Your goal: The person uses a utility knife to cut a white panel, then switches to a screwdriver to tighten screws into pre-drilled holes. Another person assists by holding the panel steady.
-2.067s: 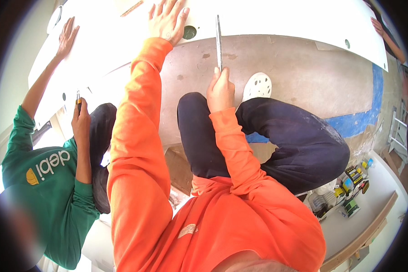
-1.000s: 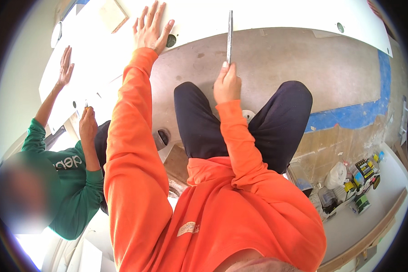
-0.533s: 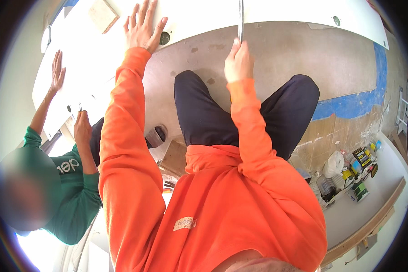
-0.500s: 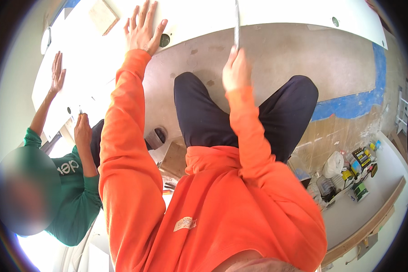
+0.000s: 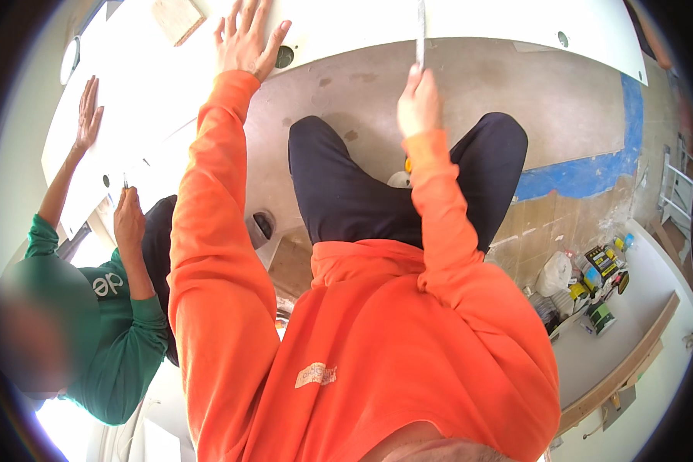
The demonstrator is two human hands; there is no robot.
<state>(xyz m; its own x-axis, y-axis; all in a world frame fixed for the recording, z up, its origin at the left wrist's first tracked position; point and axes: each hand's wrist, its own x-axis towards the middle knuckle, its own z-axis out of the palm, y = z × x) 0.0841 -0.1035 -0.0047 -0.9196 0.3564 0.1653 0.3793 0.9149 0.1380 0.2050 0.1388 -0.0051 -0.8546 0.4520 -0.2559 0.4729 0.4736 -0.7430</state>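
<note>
My left hand (image 5: 244, 38) lies flat on the white panel (image 5: 346, 27) with its fingers spread, just left of a round hole (image 5: 284, 56) near the panel's near edge. My right hand (image 5: 420, 104) is closed around the lower end of a long, thin, grey metal tool (image 5: 420, 35). That tool points away from me and reaches over the panel's edge; its far end passes out of view at the top. Whether it touches the panel, I cannot tell.
To my left, a person in a green top (image 5: 123, 339) rests one hand (image 5: 89, 115) on the white surface and holds a thin tool in the other. A wooden block (image 5: 179, 21) lies on the panel. Blue tape (image 5: 574, 175) edges the floor covering; bags and packages (image 5: 585, 281) lie at right.
My right hand and the metal tool have shifted slightly right and farther away. My left hand stays flat on the panel. The whole view has moved a little.
</note>
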